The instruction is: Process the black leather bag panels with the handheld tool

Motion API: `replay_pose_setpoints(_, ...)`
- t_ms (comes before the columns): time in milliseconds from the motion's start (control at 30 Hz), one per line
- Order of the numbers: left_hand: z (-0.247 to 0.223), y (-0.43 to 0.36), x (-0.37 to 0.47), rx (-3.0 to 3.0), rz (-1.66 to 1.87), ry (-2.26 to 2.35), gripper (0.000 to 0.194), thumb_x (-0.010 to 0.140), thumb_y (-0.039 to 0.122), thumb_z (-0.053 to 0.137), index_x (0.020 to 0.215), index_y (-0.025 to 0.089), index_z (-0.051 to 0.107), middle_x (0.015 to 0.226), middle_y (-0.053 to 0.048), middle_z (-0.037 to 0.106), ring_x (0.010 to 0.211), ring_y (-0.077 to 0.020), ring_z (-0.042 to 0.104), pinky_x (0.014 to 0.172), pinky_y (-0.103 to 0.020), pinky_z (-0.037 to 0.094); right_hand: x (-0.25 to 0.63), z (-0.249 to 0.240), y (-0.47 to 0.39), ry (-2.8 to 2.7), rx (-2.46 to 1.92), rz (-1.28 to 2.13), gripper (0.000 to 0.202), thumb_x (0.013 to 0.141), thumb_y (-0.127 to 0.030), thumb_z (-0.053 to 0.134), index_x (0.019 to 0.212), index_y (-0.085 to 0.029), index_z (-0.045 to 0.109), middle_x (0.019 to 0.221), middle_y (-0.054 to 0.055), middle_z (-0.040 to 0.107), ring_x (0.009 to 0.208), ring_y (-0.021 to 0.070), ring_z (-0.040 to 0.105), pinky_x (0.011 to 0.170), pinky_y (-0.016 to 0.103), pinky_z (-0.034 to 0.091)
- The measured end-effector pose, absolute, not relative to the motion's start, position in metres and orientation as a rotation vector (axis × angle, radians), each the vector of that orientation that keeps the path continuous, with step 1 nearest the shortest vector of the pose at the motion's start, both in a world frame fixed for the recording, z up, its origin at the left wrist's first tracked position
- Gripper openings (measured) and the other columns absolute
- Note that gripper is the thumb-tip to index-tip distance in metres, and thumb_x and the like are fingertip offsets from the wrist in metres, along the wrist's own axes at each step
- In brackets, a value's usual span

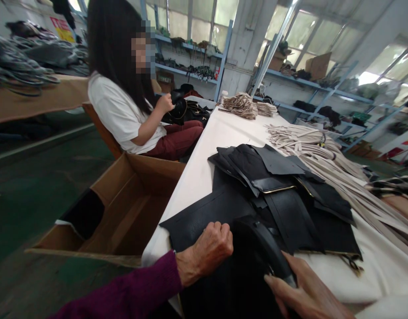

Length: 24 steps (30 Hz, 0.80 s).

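My left hand [208, 252], in a purple sleeve, is closed with its knuckles up at the edge of a large dark piece of black material [224, 288]. Whatever its curled fingers grip is hidden. My right hand [303, 290] is closed around the near end of a thick, curved black object [262, 241] with a smooth outer surface; its exact kind is unclear. The thumb presses on its side near a small shiny spot. Just beyond both hands lies a pile of black leather-like panels [270, 177], some with gold zippers [279, 189].
An open cardboard box [134, 212] stands left of the white-covered table [197, 173], a black piece over its rim. Behind it a seated person [121, 115] handles black items. Beige strips [323, 155] lie along the table's right. Another person's arm [401, 206] shows at right.
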State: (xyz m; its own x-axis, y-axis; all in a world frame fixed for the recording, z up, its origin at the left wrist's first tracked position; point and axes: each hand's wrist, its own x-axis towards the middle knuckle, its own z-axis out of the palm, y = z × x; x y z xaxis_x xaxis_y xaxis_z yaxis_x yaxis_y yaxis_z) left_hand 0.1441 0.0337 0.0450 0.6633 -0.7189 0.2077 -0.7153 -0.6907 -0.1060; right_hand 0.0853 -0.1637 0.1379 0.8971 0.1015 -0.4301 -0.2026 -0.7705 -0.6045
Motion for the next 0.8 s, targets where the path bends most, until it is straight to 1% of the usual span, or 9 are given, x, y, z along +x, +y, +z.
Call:
replay_pose_setpoints(133, 0.044, 0.032, 0.146, -2.821, -0.417, 1.295, 0.011, 0.079, 0.005, 0.047, 0.076, 0.01, 0.057, 0.071, -0.007, 0.054, 0.06, -0.0213, 0.055, 0.047, -0.031, 0.04, 0.096, 0.134, -0.149, 0.058, -2.334, 0.642, 0.024, 0.082, -0.044, 0.047, 0.074, -0.021, 0.047, 0.055, -0.004, 0.054, 0.049, 0.0145, 0.056, 0.048, 0.024, 0.046)
replay_pose_setpoints(267, 0.041, 0.032, 0.146, -2.803, -0.458, 1.363, 0.011, 0.077, 0.004, 0.049, 0.075, 0.009, 0.058, 0.069, -0.006, 0.053, 0.058, -0.0204, 0.054, 0.045, -0.031, 0.04, 0.101, 0.139, -0.141, 0.128, -2.295, 0.686, 0.027, 0.081, -0.047, 0.046, 0.082, -0.02, 0.045, 0.054, -0.005, 0.052, 0.047, 0.0147, 0.056, 0.044, 0.024, 0.044)
replay_pose_setpoints(367, 0.04, 0.034, 0.145, -2.791, -0.482, 1.416, 0.008, 0.076, 0.004, 0.052, 0.073, 0.009, 0.059, 0.066, -0.006, 0.052, 0.056, -0.0193, 0.053, 0.043, -0.03, 0.04, 0.107, 0.147, -0.141, 0.094, -2.28, 0.638, 0.03, 0.081, -0.05, 0.047, 0.077, -0.021, 0.044, 0.054, -0.005, 0.052, 0.046, 0.0139, 0.054, 0.046, 0.025, 0.045)
replay_pose_setpoints(533, 0.039, 0.037, 0.145, -2.802, -0.538, 1.441, 0.009, 0.076, 0.004, 0.052, 0.071, 0.009, 0.058, 0.065, -0.006, 0.052, 0.057, -0.0202, 0.054, 0.042, -0.03, 0.041, 0.119, 0.167, -0.146, 0.03, -2.402, 0.38, 0.032, 0.085, -0.048, 0.046, 0.069, -0.021, 0.045, 0.054, -0.004, 0.053, 0.049, 0.0141, 0.055, 0.051, 0.025, 0.045)
replay_pose_setpoints(667, 0.039, 0.037, 0.145, -2.819, -0.558, 1.434, 0.01, 0.076, 0.005, 0.051, 0.072, 0.009, 0.058, 0.066, -0.008, 0.053, 0.057, -0.0209, 0.055, 0.042, -0.03, 0.042, 0.124, 0.178, -0.137, -0.065, -2.36, 0.464, 0.027, 0.087, -0.04, 0.047, 0.068, -0.02, 0.046, 0.052, -0.004, 0.054, 0.049, 0.0131, 0.055, 0.052, 0.024, 0.045)
replay_pose_setpoints(800, 0.041, 0.039, 0.144, -2.799, -0.555, 1.458, 0.01, 0.075, 0.003, 0.051, 0.077, 0.007, 0.059, 0.067, -0.007, 0.054, 0.055, -0.0191, 0.055, 0.04, -0.028, 0.041, 0.135, 0.17, -0.114, -0.081, -2.284, 0.562, 0.02, 0.083, -0.035, 0.049, 0.071, -0.019, 0.046, 0.052, -0.005, 0.053, 0.045, 0.0119, 0.052, 0.044, 0.022, 0.042)
